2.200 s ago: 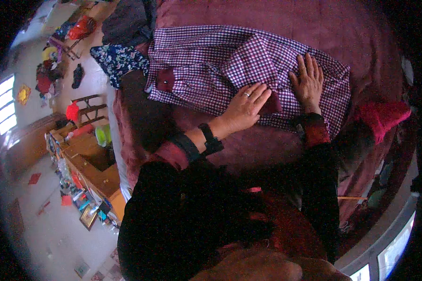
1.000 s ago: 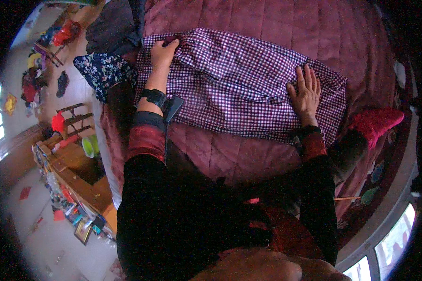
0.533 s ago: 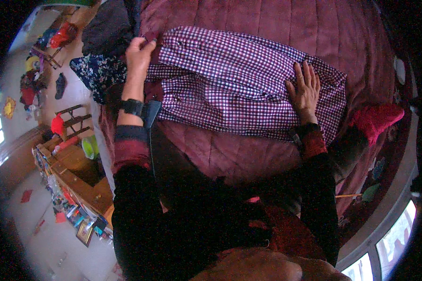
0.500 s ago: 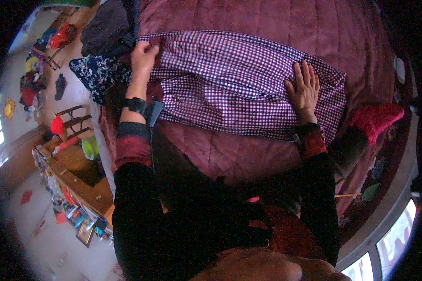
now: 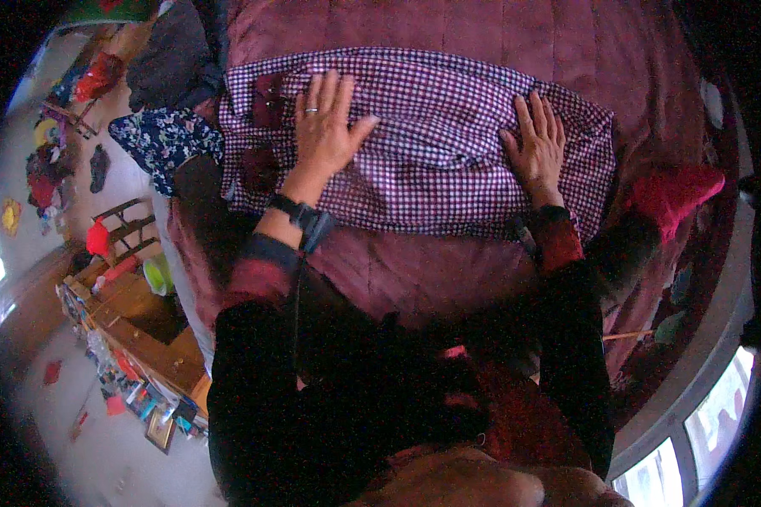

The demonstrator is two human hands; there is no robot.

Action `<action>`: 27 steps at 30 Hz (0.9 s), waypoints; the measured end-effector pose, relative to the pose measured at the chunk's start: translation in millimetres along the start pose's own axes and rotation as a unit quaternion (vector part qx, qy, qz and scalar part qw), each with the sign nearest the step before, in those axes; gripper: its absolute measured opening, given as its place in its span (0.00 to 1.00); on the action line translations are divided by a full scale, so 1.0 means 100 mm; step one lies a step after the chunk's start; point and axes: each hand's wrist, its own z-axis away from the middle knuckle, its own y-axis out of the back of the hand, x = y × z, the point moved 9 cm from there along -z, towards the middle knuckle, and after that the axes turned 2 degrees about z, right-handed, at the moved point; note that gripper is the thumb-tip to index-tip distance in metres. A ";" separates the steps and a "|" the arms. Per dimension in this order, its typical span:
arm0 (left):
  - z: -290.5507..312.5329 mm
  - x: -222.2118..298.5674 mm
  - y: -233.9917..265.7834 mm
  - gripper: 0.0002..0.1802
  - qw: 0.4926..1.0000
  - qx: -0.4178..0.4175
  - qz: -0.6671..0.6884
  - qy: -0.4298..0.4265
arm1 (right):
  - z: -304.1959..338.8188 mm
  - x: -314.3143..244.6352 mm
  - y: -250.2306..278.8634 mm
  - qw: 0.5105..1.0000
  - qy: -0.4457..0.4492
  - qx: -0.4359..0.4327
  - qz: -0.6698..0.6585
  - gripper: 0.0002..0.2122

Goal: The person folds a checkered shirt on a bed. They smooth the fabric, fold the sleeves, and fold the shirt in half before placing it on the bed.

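Note:
A checked garment (image 5: 431, 190) in dark purple and white, probably a shirt, lies spread lengthwise across the bed in front of me, with some creases along its middle. Plain maroon patches show at its left end. My left hand (image 5: 325, 127), wearing a ring, is over the left part of the cloth with fingers stretched out and thumb apart. Whether its palm touches the fabric I cannot tell. Toward the garment's right end my right hand (image 5: 537, 148) lies flat on the cloth, fingers spread. Neither hand grips anything.
The garment rests on a quilted maroon bedcover (image 5: 380, 270). Left of it lie a floral dark-blue cloth (image 5: 165, 144) and a dark grey cloth (image 5: 173, 68). My foot in a pink sock (image 5: 672, 198) is at the right. A cluttered wooden desk (image 5: 144, 325) stands beyond the bed's left side.
My left hand has let go of the garment's left end and moved right onto the cloth, its fingers now extended. That end now lies spread flatter. My right hand stays in place on the fabric.

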 end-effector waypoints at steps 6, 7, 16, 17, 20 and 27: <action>0.00 -0.36 -0.12 0.38 0.999 -0.011 -0.018 0.045 | 0.02 0.00 0.00 0.999 0.009 0.031 -0.008 0.29; 0.01 -0.35 -0.06 0.38 0.998 -0.005 -0.017 0.052 | 0.03 -0.02 0.04 0.998 0.019 0.051 -0.017 0.29; 0.89 0.92 0.19 0.33 0.992 -0.052 0.089 -0.067 | 0.08 -0.04 0.25 0.997 -0.028 -0.052 -0.043 0.28; 0.97 0.94 0.15 0.32 0.990 -0.080 0.094 -0.063 | 0.17 -0.11 0.40 0.996 0.002 -0.005 -0.091 0.28; 1.07 0.95 0.13 0.32 0.992 -0.077 0.095 -0.033 | 0.70 -0.18 0.57 0.989 0.027 -0.005 -0.147 0.25; 0.83 1.33 0.11 0.29 0.988 -0.004 0.131 -0.082 | 1.71 -0.04 0.69 0.980 0.036 -0.003 -0.196 0.23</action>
